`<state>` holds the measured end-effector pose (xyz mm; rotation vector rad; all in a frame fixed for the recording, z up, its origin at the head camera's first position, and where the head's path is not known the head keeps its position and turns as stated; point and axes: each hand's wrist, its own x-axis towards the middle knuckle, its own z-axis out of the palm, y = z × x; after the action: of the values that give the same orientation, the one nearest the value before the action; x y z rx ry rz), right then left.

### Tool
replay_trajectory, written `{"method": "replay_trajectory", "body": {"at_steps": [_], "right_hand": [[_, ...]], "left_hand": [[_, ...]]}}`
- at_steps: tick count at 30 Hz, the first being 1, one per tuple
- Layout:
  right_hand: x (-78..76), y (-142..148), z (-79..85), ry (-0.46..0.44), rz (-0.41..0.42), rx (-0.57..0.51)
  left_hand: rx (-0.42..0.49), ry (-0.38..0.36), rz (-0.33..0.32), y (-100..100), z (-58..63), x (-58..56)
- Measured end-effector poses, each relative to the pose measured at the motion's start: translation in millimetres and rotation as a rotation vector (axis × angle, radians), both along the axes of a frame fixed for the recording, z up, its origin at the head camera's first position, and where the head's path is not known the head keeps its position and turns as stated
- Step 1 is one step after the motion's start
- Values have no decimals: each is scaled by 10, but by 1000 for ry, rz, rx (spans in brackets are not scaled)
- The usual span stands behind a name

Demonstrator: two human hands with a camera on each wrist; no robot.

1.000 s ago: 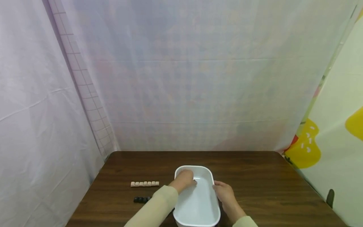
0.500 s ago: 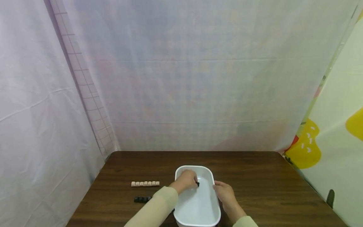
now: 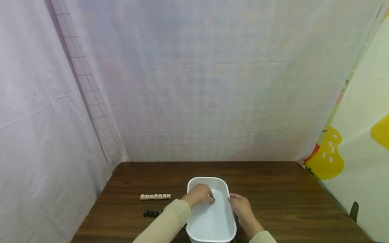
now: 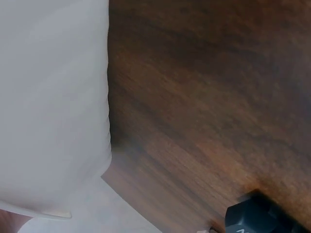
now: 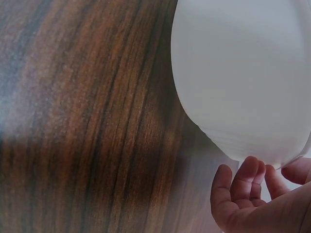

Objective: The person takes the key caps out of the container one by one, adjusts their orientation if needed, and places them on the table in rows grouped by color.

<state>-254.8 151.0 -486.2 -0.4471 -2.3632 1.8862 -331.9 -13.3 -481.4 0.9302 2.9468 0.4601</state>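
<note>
A deep white plastic tub (image 3: 212, 222) with rounded corners stands on the table. My left hand (image 3: 199, 194) reaches over its left rim and pinches a small black keycap (image 3: 214, 199), mostly hidden by the fingers, close over the tub's floor. At the right rim my right hand (image 3: 241, 206) grips the tub; in the right wrist view its fingers (image 5: 247, 174) lie against the outer wall. A row of black keycaps (image 3: 151, 213) lies left of the tub, partly covered by the left sleeve. Farther back is a row of cream keycaps (image 3: 155, 196).
The brown wood-grain table (image 3: 273, 189) reaches back to a pale hanging cloth (image 3: 206, 101). White curtain (image 3: 39, 135) hangs on the left; a cloth with yellow shapes (image 3: 326, 158) borders the right. One black keycap (image 4: 257, 216) shows near the tub in the left wrist view.
Inside the tub, my left hand has shifted slightly to the right with the black keycap, which showed more plainly half a second ago. The right hand and the tub have stayed put.
</note>
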Motion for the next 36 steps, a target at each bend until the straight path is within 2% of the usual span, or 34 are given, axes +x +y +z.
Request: {"method": "replay_trajectory", "body": {"at_steps": [3,9,13,18,22,26,31,36], "right_hand": [[3,-6,3,5,1,-4],[14,-7,-3,12,5,-9],[21,-7,-2,21,8,-7],[12,-3,4,12,9,1],[-4,2,5,-6,4,7],[-14,6,0,-11,1,21],[-11,9,9,-19,-5,29],[-7,5,21,-32,-12,20]], "left_hand": [[27,18,-10,-7,-21,0],[191,-38,2,-12,8,16],[284,-71,-15,-12,47,35],[323,-36,-54,-48,90,32],[384,-74,-73,-100,127,40],[451,-130,-53,-149,164,61],[489,-154,-9,-199,211,100],[530,-148,-26,-254,231,139]]}}
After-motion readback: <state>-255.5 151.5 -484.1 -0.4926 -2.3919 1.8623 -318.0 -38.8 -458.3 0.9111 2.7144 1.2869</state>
